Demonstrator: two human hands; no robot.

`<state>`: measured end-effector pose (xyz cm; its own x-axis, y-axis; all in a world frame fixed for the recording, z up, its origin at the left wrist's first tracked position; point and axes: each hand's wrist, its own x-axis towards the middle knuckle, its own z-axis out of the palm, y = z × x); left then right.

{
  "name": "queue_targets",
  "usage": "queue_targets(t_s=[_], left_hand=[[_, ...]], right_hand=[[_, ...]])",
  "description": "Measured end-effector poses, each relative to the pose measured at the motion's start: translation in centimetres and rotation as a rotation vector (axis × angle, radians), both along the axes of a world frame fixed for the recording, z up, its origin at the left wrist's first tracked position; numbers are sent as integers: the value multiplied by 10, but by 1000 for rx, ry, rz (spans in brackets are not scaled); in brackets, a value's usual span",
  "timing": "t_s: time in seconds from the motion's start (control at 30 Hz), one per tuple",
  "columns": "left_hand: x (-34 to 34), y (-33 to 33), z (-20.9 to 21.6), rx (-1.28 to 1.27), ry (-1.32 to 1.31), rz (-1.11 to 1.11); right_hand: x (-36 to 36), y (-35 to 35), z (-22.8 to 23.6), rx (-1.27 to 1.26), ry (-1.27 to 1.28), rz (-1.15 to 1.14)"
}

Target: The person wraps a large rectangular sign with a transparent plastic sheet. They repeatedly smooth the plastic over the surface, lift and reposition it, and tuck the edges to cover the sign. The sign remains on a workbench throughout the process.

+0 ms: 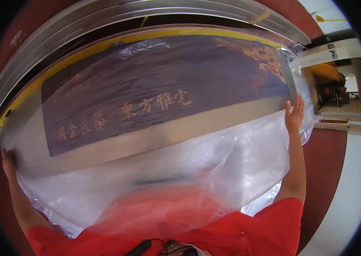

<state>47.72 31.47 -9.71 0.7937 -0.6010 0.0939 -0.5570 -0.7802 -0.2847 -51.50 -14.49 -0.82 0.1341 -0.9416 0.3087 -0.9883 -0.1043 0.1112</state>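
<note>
A wide rectangular panel (pixel 214 72) spans the picture, with a dark purple-brown face, gold lettering, a gold tree pattern at its right end and a pale lower border. Thin clear plastic film (pixel 248 158) covers it and hangs in loose folds toward my body. At the panel's right end, my right hand (pixel 295 114) lies against the plastic with its fingers stretched upward and apart. My left hand (pixel 8 163) touches the film by the lower left corner; its fingers are mostly hidden there. My red shirt shows through the film.
Beyond the panel runs a yellow strip (pixel 65 60), then a ribbed silver metal frame (pixel 159 9) with a dark gap before it. Red floor (pixel 323 166) lies to the right, beside a white surface (pixel 357 187). An opening at the far right shows an orange object (pixel 327 71).
</note>
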Motion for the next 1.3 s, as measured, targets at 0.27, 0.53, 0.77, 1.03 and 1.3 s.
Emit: queue_targets(t_s=[0.27,0.53,0.77,1.03,1.3], left_hand=[[-27,-45,-3,-404,-38,30],[-94,-74,32,-481,-118,-23],[-97,-86,36,-676,-57,54],[-120,-85,44,-823,79,65],[-121,-83,50,-775,102,118]], right_hand=[[-8,-6,-16,-150,39,-133],[114,-83,-34,112,303,316],[301,-22,32,67,-297,691],[431,251,7,1082,528,1590],[607,343,-7,1194,-806,1473]])
